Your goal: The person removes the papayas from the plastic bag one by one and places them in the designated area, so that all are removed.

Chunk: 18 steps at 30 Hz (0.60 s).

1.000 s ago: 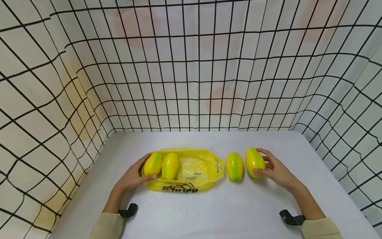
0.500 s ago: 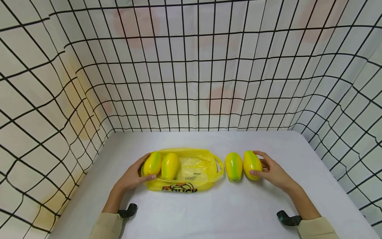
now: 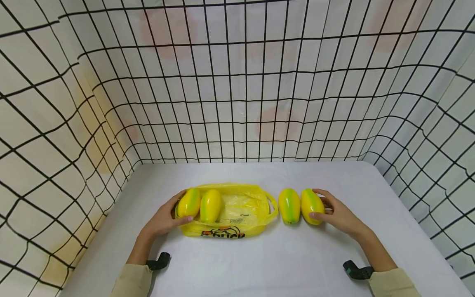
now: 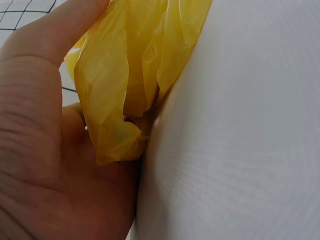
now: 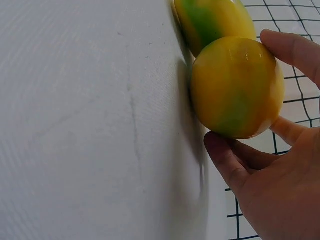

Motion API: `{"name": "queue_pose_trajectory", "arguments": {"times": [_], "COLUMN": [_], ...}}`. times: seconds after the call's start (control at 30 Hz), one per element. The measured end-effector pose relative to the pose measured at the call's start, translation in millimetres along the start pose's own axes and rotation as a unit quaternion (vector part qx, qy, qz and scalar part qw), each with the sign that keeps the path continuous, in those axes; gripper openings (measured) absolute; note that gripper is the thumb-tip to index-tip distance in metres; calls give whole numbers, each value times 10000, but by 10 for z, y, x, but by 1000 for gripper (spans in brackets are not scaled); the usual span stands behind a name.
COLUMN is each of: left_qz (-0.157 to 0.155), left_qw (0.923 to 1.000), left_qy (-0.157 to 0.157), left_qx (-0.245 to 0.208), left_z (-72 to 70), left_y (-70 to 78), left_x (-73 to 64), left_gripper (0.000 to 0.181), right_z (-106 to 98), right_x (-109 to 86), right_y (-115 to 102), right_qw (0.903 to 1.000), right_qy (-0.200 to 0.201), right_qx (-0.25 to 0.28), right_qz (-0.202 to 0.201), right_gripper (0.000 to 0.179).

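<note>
My left hand [image 3: 161, 220] holds the left end of a yellow plastic bag [image 3: 237, 229], thumb on the near side and fingers on the far side. The bag lies with its mouth spread upward. Inside it, at the left, are two glossy yellow-green mangoes, the left mango [image 3: 189, 203] beside my hand and another mango [image 3: 211, 206] next to it. Right of the bag stands a third mango [image 3: 290, 206]. Close beside that one, my right hand [image 3: 339, 214] grips the rightmost mango [image 5: 237, 87] between thumb and fingers, near the table surface.
A white-covered table [image 3: 256, 272] lies under everything. White walls with a black grid [image 3: 245, 103] enclose it at the back and both sides. A bag handle loop [image 3: 273, 206] sticks out toward the third mango. Black wrist devices [image 3: 158, 261] sit on both forearms.
My right hand has moved left and slightly nearer with the rightmost mango, bringing it closer to the third mango. My left hand and the bag have stayed nearly still.
</note>
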<state>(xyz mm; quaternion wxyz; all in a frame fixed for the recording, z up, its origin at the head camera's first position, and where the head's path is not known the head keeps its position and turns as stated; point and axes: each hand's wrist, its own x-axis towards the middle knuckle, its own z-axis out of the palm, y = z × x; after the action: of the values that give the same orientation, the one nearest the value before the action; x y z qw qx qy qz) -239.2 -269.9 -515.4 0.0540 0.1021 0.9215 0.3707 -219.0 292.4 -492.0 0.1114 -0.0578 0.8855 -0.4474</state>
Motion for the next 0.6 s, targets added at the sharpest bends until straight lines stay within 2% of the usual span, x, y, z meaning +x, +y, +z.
{"name": "queue_pose_trajectory", "arguments": {"times": [0.17, 0.6], "left_qz": [-15, -29], "left_qw": [10000, 10000], "left_qy": [-12, -10], "left_qx": [17, -5], "left_z": [-12, -16], "left_y": [5, 7], "left_x": [-2, -1], "left_gripper": [107, 107], "right_z": [-4, -5], "right_x": [0, 19], "right_y": [-18, 11], "right_qw": [9998, 9998], "right_qy": [50, 31], "right_qx": [-52, -147], "right_qz": [-166, -109], "right_gripper": [85, 90]}}
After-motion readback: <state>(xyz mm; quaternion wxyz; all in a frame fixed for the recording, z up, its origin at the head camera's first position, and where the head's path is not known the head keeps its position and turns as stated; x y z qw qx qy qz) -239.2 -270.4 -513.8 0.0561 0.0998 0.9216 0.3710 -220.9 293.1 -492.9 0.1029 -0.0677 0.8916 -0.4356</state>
